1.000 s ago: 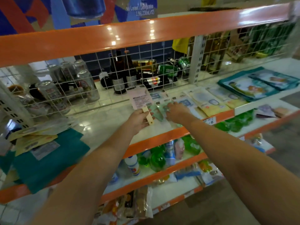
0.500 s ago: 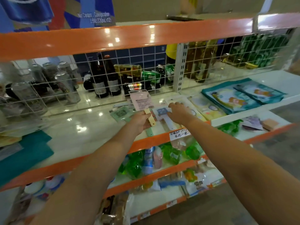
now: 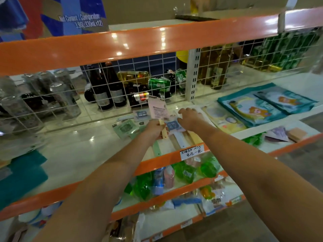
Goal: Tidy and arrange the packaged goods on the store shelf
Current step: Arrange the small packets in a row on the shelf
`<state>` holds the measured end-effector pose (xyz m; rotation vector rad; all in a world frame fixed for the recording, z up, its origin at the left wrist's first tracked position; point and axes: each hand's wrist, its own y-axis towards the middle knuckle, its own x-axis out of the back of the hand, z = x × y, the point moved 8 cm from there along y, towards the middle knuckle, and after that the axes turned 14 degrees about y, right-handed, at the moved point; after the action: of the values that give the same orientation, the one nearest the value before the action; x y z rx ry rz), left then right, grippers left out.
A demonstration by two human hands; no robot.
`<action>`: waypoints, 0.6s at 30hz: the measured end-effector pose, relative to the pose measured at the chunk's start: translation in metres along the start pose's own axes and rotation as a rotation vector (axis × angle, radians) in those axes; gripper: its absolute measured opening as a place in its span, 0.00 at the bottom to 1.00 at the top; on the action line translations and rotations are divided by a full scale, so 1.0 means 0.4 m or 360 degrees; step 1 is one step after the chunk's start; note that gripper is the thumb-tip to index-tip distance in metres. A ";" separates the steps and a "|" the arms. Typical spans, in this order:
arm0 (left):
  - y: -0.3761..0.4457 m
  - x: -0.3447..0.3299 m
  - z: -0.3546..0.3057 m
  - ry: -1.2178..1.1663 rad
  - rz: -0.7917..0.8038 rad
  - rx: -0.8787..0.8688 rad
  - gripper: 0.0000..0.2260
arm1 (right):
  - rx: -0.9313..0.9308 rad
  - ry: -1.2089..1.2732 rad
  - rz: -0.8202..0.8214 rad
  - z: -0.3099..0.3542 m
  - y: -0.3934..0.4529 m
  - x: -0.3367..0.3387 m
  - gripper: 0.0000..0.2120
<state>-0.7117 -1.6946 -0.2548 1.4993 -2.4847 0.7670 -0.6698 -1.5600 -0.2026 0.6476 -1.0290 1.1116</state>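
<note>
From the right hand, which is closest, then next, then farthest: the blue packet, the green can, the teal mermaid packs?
1. Blue packet: just left of the right hand.
2. Green can: behind the wire grid, up-left.
3. Teal mermaid packs: far right on the shelf.

Head view, forward and down over both forearms.
One wide-angle camera sits close above the left hand (image 3: 154, 127) and right hand (image 3: 189, 117), facing the wire mesh back (image 3: 122, 95) just beyond them.

A blue carton (image 3: 82, 16) at 11 o'clock read "Net Content / Configuration: 3.96L(330mLx12)". A handwritten price tag (image 3: 191, 152) on the shelf edge (image 3: 157, 160) read "3元一包".
</note>
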 end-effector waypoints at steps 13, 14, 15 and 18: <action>0.046 0.035 -0.051 0.0847 -0.0140 -0.0306 0.12 | -0.0154 0.0848 -0.0027 0.107 0.080 -0.002 0.19; 0.041 0.031 -0.056 0.0912 -0.0150 -0.0320 0.13 | -0.0165 0.0906 -0.0036 0.109 0.084 0.000 0.20; 0.038 0.027 -0.063 0.1001 -0.0167 -0.0344 0.13 | -0.0188 0.0968 -0.0043 0.107 0.091 0.000 0.21; 0.023 0.019 -0.087 0.1241 -0.0286 -0.0420 0.13 | -0.0268 0.1172 -0.0043 0.097 0.103 0.000 0.25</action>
<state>-0.7282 -1.6801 -0.2254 1.0362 -1.7612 0.7605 -0.7217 -1.5786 -0.1892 0.0858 -0.4643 1.0987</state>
